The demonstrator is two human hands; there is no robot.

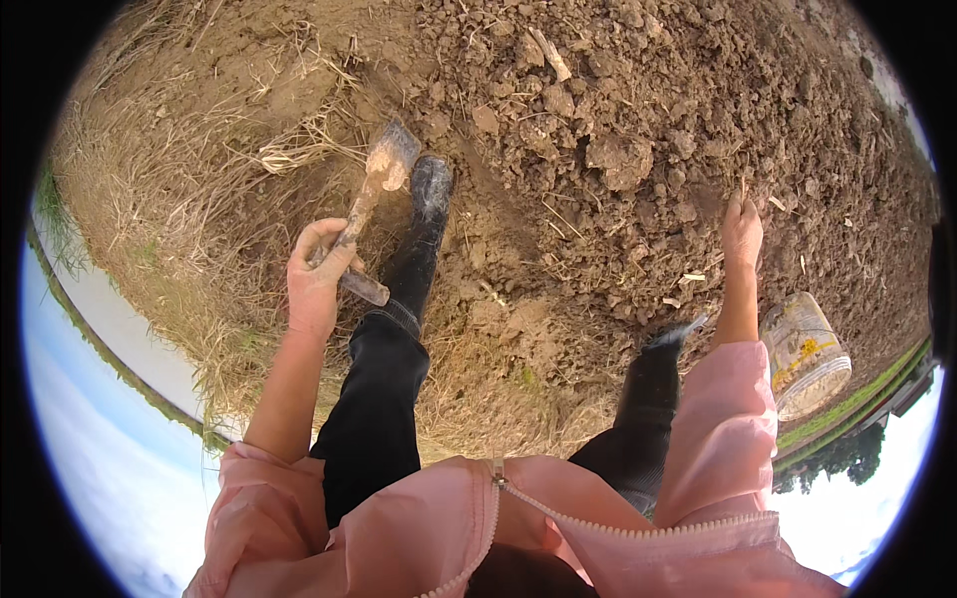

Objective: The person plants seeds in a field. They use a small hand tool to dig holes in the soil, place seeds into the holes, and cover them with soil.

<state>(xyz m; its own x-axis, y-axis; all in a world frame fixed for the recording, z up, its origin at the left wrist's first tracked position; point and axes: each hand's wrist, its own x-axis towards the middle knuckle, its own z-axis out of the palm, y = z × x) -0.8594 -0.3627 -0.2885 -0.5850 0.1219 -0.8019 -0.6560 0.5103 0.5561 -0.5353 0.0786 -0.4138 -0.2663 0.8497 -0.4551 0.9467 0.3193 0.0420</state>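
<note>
My left hand (324, 256) grips the wooden handle of a short digging tool (361, 205); its soil-caked metal blade points away from me, beside the toe of my left boot (431, 187). At the right, my right hand (742, 228) reaches down over broken, cloddy soil (620, 161), with thumb and fingers pinched on a thin, pale stick-like piece (744, 185). The lower end of that piece is too small to make out.
A dirty translucent plastic bucket (804, 355) lies tilted right of my right forearm. My right boot (650, 374) stands at the soil's near edge. Dry grass (202, 194) covers the ground at left, with water (134, 299) beyond. A larger woody piece (551, 54) lies on the clods.
</note>
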